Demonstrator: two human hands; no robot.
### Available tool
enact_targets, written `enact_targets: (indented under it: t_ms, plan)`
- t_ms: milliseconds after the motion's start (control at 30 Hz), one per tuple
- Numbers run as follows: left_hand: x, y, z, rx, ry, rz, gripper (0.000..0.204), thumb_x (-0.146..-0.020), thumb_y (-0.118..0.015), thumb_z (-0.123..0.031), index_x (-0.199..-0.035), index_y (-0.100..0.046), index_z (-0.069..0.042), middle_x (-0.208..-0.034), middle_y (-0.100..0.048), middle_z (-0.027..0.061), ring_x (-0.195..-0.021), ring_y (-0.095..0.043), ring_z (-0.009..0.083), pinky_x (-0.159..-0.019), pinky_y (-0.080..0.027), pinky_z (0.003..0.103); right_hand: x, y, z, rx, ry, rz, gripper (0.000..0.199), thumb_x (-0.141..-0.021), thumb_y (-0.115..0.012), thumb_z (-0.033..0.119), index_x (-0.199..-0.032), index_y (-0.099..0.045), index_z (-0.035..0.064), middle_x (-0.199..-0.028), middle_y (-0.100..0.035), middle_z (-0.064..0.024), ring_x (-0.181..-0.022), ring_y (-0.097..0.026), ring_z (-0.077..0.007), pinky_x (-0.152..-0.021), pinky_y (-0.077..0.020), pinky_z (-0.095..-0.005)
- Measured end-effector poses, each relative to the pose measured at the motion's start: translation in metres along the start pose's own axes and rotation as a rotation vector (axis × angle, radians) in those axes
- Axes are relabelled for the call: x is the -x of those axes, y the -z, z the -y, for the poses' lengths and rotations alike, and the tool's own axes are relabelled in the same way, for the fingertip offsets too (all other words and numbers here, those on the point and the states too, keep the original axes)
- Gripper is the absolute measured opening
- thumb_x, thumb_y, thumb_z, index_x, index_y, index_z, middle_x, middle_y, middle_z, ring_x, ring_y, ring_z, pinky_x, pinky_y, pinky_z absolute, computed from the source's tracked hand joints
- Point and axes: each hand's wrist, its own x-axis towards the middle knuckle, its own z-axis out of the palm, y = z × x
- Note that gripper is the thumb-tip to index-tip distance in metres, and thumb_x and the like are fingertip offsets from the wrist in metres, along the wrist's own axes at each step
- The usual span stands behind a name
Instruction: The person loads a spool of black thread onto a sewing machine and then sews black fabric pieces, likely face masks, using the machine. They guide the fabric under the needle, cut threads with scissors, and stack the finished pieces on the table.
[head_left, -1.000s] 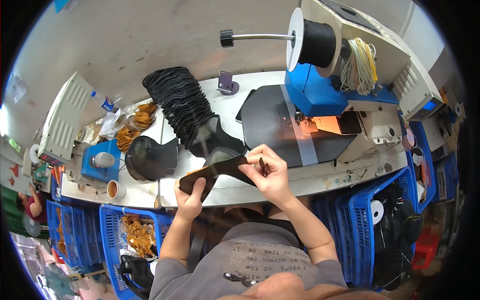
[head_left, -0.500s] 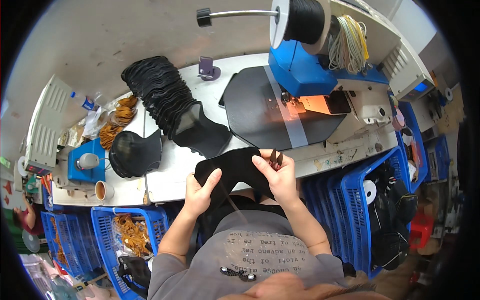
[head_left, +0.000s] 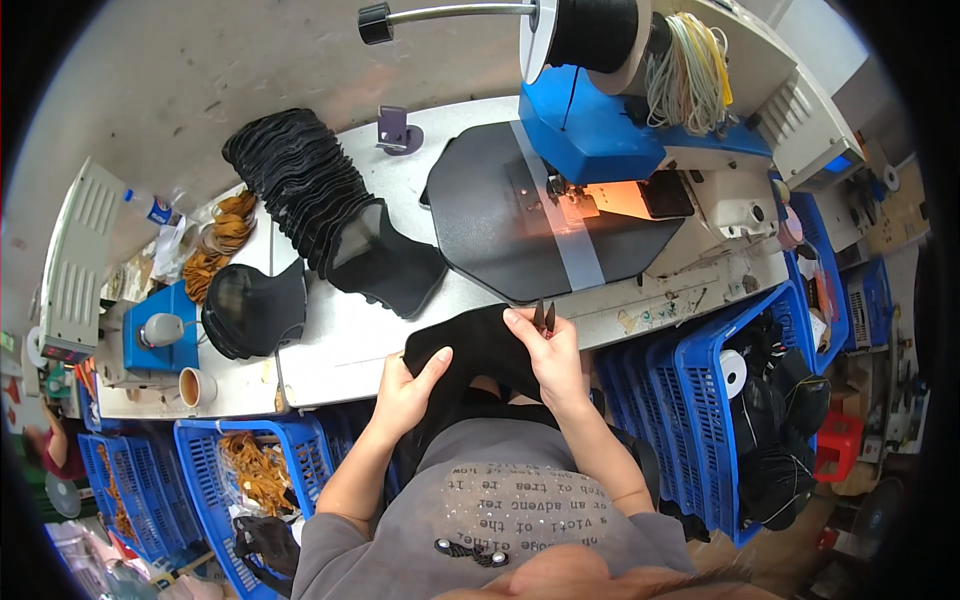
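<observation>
A curved black fabric piece point(head_left: 462, 340) is stretched between my two hands over my lap, at the table's front edge. My left hand point(head_left: 408, 392) pinches its left side, thumb on top. At its upper right corner my right hand point(head_left: 548, 356) grips the cloth between thumb and fingers. The same hand also keeps small thread snips point(head_left: 544, 316), their dark pointed blades sticking up past the fingers. On the table beyond lies a long overlapping row of similar black pieces point(head_left: 300, 185). A smaller stack of black pieces point(head_left: 255, 310) sits left of that row.
A blue sewing machine point(head_left: 590, 130) with a dark work plate point(head_left: 490, 215) stands at the right, a large spool of black thread point(head_left: 595, 32) above it. Blue baskets point(head_left: 690, 400) flank me. A cup point(head_left: 197, 386) and a purple phone stand point(head_left: 394, 130) are on the table.
The view has shifted slightly, so the table's things sit farther left and higher. Both hands still hold the black piece, which now hangs a little differently between them.
</observation>
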Motion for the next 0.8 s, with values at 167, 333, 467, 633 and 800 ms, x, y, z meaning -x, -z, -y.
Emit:
enact_targets:
  t_ms: [167, 333, 467, 633, 800]
  plan:
    - [-0.003, 0.001, 0.003, -0.021, 0.065, 0.002, 0.019, -0.094, -0.061, -0.012, -0.102, -0.066, 0.005, -0.091, -0.068, 0.0046, -0.081, -0.061, 0.01, -0.074, -0.049, 0.026, -0.002, 0.002, -0.005, 0.053, 0.043, -0.025, 0.013, -0.087, -0.071, 0.011, -0.089, -0.072, -0.0023, -0.069, -0.057, 0.0059, -0.062, -0.045, -0.002, -0.057, -0.0343, -0.0201]
    - [-0.007, -0.001, 0.004, 0.023, 0.077, -0.042, 0.02, -0.093, -0.062, -0.013, -0.102, -0.066, 0.005, -0.09, -0.069, 0.0054, -0.081, -0.061, 0.0104, -0.073, -0.05, 0.026, -0.002, -0.001, -0.002, 0.049, -0.029, -0.047, 0.012, -0.086, -0.071, 0.009, -0.087, -0.071, -0.0031, -0.072, -0.06, 0.0035, -0.064, -0.049, -0.0027, -0.06, -0.0376, -0.0204]
    - [-0.009, 0.0, 0.003, -0.005, 0.126, -0.045, 0.02, -0.093, -0.062, -0.013, -0.101, -0.066, 0.005, -0.09, -0.069, 0.006, -0.08, -0.061, 0.0104, -0.073, -0.05, 0.026, -0.003, 0.0, -0.003, 0.065, -0.048, -0.071, 0.011, -0.086, -0.071, 0.007, -0.084, -0.071, -0.0037, -0.071, -0.061, 0.0028, -0.064, -0.051, -0.0028, -0.06, -0.0399, -0.0198]
    - [-0.01, 0.002, 0.004, -0.022, 0.089, -0.043, 0.02, -0.093, -0.062, -0.013, -0.101, -0.066, 0.005, -0.09, -0.069, 0.0061, -0.079, -0.061, 0.0105, -0.072, -0.049, 0.025, -0.003, -0.004, 0.001, 0.076, -0.019, -0.095, 0.01, -0.084, -0.071, 0.006, -0.079, -0.07, -0.0024, -0.066, -0.056, 0.0053, -0.059, -0.045, -0.0015, -0.055, -0.034, -0.0205]
    - [-0.011, 0.001, -0.002, 0.042, 0.129, -0.033, 0.02, -0.093, -0.061, -0.013, -0.101, -0.067, 0.004, -0.091, -0.069, 0.0061, -0.081, -0.061, 0.0099, -0.074, -0.049, 0.026, -0.004, -0.007, -0.001, 0.005, 0.015, -0.133, 0.012, -0.084, -0.073, 0.008, -0.077, -0.071, -0.002, -0.062, -0.052, 0.0074, -0.056, -0.04, -0.0011, -0.052, -0.0296, -0.0213]
